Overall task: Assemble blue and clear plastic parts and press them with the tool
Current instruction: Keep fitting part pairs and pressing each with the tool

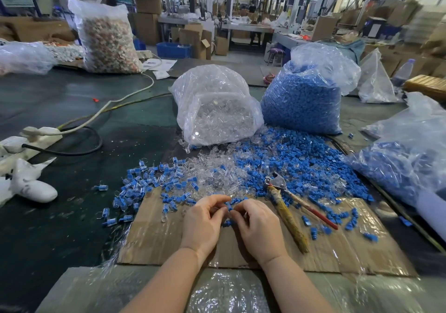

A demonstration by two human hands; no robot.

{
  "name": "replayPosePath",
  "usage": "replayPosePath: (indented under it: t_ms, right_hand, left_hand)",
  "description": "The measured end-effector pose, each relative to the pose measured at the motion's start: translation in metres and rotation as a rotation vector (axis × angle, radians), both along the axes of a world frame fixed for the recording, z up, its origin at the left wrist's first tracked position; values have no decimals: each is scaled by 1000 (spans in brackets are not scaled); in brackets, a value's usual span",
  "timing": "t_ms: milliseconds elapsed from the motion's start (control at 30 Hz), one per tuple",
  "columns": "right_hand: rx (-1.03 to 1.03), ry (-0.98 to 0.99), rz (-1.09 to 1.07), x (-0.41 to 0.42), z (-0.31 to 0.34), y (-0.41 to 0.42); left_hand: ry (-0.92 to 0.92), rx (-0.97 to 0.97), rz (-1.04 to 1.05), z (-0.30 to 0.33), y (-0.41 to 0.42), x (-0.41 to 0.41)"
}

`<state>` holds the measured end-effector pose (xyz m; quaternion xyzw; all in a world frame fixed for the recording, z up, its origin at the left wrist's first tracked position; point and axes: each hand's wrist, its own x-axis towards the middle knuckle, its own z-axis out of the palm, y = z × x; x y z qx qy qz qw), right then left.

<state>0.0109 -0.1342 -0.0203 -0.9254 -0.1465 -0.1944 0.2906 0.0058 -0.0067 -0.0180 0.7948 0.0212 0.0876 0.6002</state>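
A small blue part (229,207) sits between the two hands, above the middle of the cardboard sheet (154,240) that covers the near edge of the desk (60,216). The left hand (202,223) and the right hand (258,225) meet fingertip to fingertip around it. The fingers of both hands are curled inward and pinch at the part; whether a clear part is also held there cannot be told, since the fingers hide it. The part's long axis cannot be read either.

The tool (287,206), a pair of pliers with one wrapped handle and one red handle, lies just right of the right hand, head pointing away from the person, handles running toward the near right corner of the cardboard. The right hand is the nearer one for picking it up.

Beyond the hands, loose clear parts (212,167) are heaped at centre, loose blue parts (296,158) to the right, and joined pieces (144,179) to the left. Behind them stand a bag of clear parts (214,105) and a bag of blue parts (304,97).
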Motion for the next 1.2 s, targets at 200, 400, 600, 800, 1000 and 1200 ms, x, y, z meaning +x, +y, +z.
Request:
replayPosePath:
  t_ms: [200, 400, 600, 800, 1000, 1200]
  right_hand:
    - [-7, -40, 24, -3, 2, 0]
    - [5, -31, 65, -2, 2, -2]
    - [15, -44, 61, -2, 3, -1]
    - [7, -63, 66, -2, 2, -1]
    - [-1, -83, 57, -1, 3, 0]
    - [-1, -70, 68, -2, 2, -1]
  left_hand:
    - [-36, 87, 23, 0, 3, 2]
    - [-23, 82, 33, -1, 3, 2]
    - [-2, 79, 17, -1, 4, 2]
    - [5, 58, 20, 0, 4, 2]
    - [4, 58, 14, 2, 3, 2]
    - [27, 47, 25, 4, 3, 2]
